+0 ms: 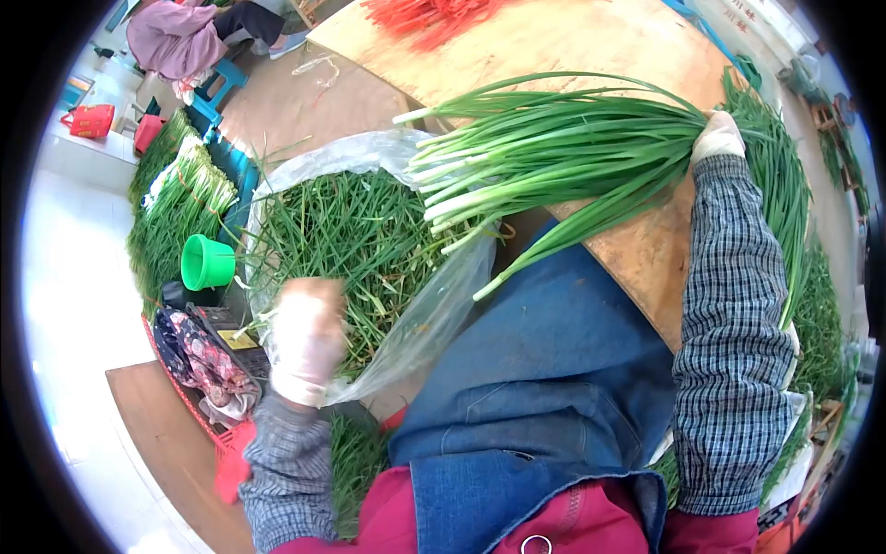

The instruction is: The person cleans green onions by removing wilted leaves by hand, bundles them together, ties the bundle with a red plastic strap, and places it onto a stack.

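Note:
My right hand (720,137), in a pale glove, grips a bunch of green chives (572,152) by the leafy end, over the wooden board. The white stem ends fan out to the left, above the edge of a clear plastic bag (452,286). That bag is full of loose green leaves (355,231). My left hand (309,332) is smeared by motion over the near left side of the bag, and its fingers cannot be made out.
A wooden board (646,268) lies at the right, with red ties (429,18) at its far side. Bundled chives (185,194), a green bucket (207,262) and a red basket (175,360) stand left. A seated person (175,37) is at the upper left.

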### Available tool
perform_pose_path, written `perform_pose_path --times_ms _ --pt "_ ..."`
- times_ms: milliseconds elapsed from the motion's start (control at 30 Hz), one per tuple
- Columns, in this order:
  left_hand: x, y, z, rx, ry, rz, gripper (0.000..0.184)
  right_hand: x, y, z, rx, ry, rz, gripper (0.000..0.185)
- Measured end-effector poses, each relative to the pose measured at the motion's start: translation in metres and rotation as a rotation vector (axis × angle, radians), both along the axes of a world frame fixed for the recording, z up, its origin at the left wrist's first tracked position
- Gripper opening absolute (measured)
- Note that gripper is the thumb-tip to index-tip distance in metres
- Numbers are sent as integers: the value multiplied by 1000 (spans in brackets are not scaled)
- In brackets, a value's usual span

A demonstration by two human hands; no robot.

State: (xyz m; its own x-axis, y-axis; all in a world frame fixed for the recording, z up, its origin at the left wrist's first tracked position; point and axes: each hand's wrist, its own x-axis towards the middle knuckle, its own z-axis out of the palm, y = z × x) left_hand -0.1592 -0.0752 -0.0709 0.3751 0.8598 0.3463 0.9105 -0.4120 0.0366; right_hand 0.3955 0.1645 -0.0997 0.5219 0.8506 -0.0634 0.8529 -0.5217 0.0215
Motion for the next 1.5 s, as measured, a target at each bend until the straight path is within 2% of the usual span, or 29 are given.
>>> perform_pose_path --times_ms 67,100,200,233,333,367,400,467,567,667,700,767,800,867,933,1000,1067,1133,1167,1267,1300,1333,1367,1400,1433,1500 --pt "66 4 -4 -12 -362 -201 28 61 34 -43 64 195 10 29" --pt "96 7 2 -102 -332 -176 30 105 54 -73 127 353 17 29" --pt "148 22 -6 -267 -299 -115 32 145 73 -114 333 491 46 25" --pt "154 26 -14 -283 -302 -100 23 148 75 -118 320 429 25 25" --pt "148 28 -37 -426 -891 -169 10 113 50 -104 401 355 -7 26" --pt "149 25 -30 -765 -1165 11 7 114 47 -109 448 348 -9 27" --pt "148 26 -21 -851 -1201 100 8 113 50 -113 458 386 7 26" --pt "148 28 -30 -762 -1122 73 8 111 53 -117 511 517 42 24" --pt "149 30 -30 -794 -1128 169 7 109 49 -111 577 675 39 25" --pt "144 32 -26 -502 -755 35 6 95 42 -102 612 718 -3 26" --pt "141 32 -28 -431 -686 16 6 71 27 -80 583 656 -14 26" --pt "130 31 -32 -278 -546 -23 6 58 22 -71 614 613 -71 28" --pt "123 28 -28 -352 -561 31 5 46 17 -62 629 592 -99 30" --pt "104 22 -32 -340 -617 64 1 27 7 -45 460 341 -71 29" --pt "66 11 -42 -78 -543 15 2 19 2 -35 324 169 -64 27" --pt "5 -2 -40 -108 -454 111 5 29 5 -43 338 174 -52 27" --pt "-67 -20 -54 -4 -143 331 2 82 33 -90 470 365 -35 25" --pt "-109 -37 -55 -274 466 646 3 135 64 -136 589 601 -38 23" --pt "-102 -38 -49 -302 543 678 9 135 62 -133 583 571 -9 23" --pt "-34 -18 -36 -148 -183 306 20 98 36 -90 413 441 -44 25" --pt "-2 -5 -23 -201 -329 169 28 123 46 -106 425 519 -35 25" --pt "28 10 -5 -456 -555 225 35 101 34 -91 463 561 -96 23" --pt "56 21 11 -713 -904 287 42 69 20 -69 596 783 -246 21" --pt "75 33 9 -778 -1078 278 46 15 -1 -34 858 1211 -553 20" --pt "90 44 10 -874 -1246 240 48 -9 -9 -15 983 1358 -677 21" --pt "119 58 4 -1023 -1557 196 33 -18 -12 -6 1061 1432 -730 25"
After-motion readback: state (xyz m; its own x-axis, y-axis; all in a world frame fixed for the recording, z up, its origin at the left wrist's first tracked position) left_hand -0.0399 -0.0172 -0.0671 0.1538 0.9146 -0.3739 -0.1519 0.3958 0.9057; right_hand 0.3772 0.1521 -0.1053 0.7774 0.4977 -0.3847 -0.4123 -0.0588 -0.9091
